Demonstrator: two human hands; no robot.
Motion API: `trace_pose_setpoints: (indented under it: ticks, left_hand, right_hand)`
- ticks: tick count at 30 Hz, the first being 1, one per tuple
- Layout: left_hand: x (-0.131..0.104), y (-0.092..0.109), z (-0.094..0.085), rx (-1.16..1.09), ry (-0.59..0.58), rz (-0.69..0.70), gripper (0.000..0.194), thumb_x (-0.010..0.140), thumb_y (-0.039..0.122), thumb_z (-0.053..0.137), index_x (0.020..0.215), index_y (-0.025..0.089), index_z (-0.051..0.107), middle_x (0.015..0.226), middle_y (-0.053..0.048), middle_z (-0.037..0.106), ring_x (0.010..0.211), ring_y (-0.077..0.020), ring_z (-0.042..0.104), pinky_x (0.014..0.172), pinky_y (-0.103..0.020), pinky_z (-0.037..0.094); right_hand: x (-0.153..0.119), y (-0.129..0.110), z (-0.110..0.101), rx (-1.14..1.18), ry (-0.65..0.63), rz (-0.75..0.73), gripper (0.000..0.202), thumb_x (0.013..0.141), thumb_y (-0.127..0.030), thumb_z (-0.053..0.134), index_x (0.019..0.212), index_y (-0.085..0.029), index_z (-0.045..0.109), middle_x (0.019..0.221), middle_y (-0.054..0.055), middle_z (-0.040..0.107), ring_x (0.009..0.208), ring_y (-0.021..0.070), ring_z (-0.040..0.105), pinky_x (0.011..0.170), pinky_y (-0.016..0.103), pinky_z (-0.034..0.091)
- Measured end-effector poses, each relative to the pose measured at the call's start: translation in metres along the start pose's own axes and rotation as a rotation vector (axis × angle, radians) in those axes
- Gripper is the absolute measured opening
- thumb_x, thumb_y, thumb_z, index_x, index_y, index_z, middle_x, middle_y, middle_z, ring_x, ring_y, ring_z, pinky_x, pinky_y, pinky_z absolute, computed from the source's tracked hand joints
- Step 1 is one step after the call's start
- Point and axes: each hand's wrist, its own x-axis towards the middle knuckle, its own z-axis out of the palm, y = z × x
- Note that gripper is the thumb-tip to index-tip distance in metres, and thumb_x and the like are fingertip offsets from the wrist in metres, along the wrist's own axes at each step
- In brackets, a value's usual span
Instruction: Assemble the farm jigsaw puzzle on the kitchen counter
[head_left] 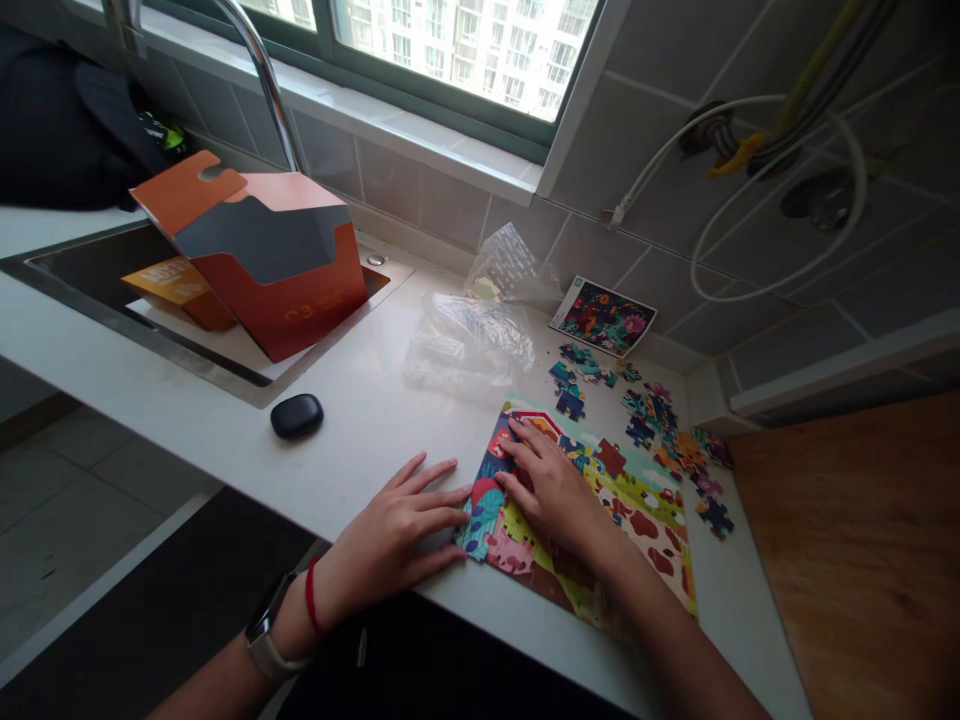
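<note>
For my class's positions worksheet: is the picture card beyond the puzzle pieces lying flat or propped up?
Propped up: the picture card slants, lower edge at the counter, upper part overlapping the tiled wall.

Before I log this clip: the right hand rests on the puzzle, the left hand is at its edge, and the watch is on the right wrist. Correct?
No: the head view shows the watch on the left wrist. The right hand does rest on the puzzle, with the left hand at its edge.
</note>
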Motion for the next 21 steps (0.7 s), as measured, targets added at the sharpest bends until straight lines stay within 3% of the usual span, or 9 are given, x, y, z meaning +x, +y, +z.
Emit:
trace_pose_setpoints:
  ticks: [13,21]
  left_hand:
    - [0.0001,0.0011,-0.0002,-0.015,0.042,-0.026,0.027,0.096,0.038,0.075,0.121,0.029,0.074,0.13,-0.004,0.076,0.143,-0.0315,0.055,0.125,-0.056,0.035]
    - [0.0004,0.0007,-0.0005,-0.007,0.03,-0.038,0.044,0.096,0.037,0.075,0.138,0.032,0.066,0.135,-0.004,0.073,0.144,-0.0304,0.054,0.125,-0.055,0.035]
  right_hand:
    - [-0.0006,0.0047,0.0036,-0.002,0.018,0.0,0.044,0.1,-0.034,0.064,0.142,-0.022,0.064,0.16,0.015,0.052,0.148,0.0337,0.048,0.123,0.061,0.04]
    - [0.0003,0.0037,0.006,0.004,0.024,0.004,0.04,0.1,-0.033,0.064,0.139,-0.024,0.066,0.159,0.014,0.053,0.146,0.0344,0.05,0.122,0.061,0.041]
